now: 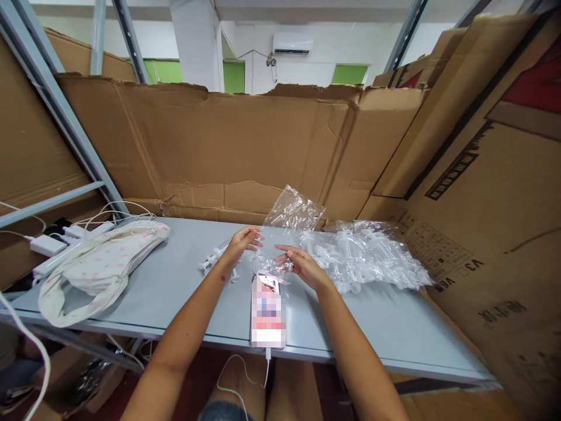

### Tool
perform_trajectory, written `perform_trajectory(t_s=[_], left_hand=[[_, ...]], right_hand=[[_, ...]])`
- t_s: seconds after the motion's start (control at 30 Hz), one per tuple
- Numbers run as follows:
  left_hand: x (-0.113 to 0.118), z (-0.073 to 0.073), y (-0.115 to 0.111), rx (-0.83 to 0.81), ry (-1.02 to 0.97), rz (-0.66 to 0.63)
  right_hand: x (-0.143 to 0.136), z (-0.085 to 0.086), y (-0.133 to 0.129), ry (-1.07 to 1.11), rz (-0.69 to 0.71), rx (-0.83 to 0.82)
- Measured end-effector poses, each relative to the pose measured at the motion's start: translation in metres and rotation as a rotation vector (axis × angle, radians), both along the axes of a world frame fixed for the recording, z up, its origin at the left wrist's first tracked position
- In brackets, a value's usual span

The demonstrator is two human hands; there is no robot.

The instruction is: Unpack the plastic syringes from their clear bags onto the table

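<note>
My left hand hovers above the middle of the table, fingers loosely bent and apart, close to the edge of a raised clear plastic bag. Opposite it, my right hand has its fingers stretched toward the left, with crinkled clear plastic beside the fingertips. Neither hand shows a firm hold on anything. Small white plastic parts lie by my left wrist, partly hidden by the forearm. Right of my right hand is a pile of clear bags filled with white plastic parts.
A lit phone lies at the table's front, its white cable hanging down. A white fabric bag and power strips occupy the left side. Cardboard sheets wall the back, and a large carton stands right.
</note>
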State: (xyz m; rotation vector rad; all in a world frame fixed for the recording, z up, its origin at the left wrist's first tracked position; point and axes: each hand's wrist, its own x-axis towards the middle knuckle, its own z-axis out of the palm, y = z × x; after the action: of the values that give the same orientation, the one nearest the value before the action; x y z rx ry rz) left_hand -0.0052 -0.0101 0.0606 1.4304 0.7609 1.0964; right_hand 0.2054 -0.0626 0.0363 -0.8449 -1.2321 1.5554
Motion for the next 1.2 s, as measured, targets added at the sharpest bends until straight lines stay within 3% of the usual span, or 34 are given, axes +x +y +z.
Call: perform_trajectory(t_s=[0.1, 0.2, 0.3, 0.4, 0.53, 0.63, 0.73, 0.8, 0.87, 1.07, 1.2], left_hand=[[0.002, 0.002, -0.004, 0.04, 0.023, 0.014], [0.006, 0.0, -0.005, 0.069, 0.018, 0.064], [0.007, -0.002, -0.004, 0.063, 0.02, 0.061], [0.007, -0.003, -0.006, 0.008, 0.049, -0.037], [0.009, -0.002, -0.01, -0.057, 0.096, -0.13], [0.011, -0.001, -0.009, -0.054, 0.011, 0.048], [0.011, -0.002, -0.005, -0.04, -0.058, 0.218], [0.01, -0.002, -0.003, -0.027, -0.061, 0.259], [0.01, -0.002, -0.004, -0.01, -0.045, 0.259], [0.02, -0.007, -0.012, 0.005, 0.032, 0.162], [0.023, -0.015, -0.011, 0.096, 0.082, 0.182]], right_hand=[[0.0, 0.0, -0.004, -0.093, 0.158, -0.017], [-0.003, 0.0, -0.004, -0.12, 0.154, -0.011], [-0.006, -0.003, 0.0, -0.043, -0.066, 0.043], [-0.006, -0.007, 0.007, 0.025, -0.311, 0.101], [-0.003, -0.009, 0.011, 0.003, -0.457, 0.091], [-0.003, -0.008, 0.009, -0.025, -0.393, 0.065], [-0.005, -0.006, 0.003, -0.085, -0.198, 0.063], [-0.008, -0.004, 0.0, -0.136, -0.063, 0.061], [-0.01, -0.002, -0.002, -0.145, -0.04, 0.064], [-0.009, -0.007, 0.007, -0.02, -0.437, 0.109], [-0.007, -0.014, 0.011, -0.075, -0.467, 0.13]])
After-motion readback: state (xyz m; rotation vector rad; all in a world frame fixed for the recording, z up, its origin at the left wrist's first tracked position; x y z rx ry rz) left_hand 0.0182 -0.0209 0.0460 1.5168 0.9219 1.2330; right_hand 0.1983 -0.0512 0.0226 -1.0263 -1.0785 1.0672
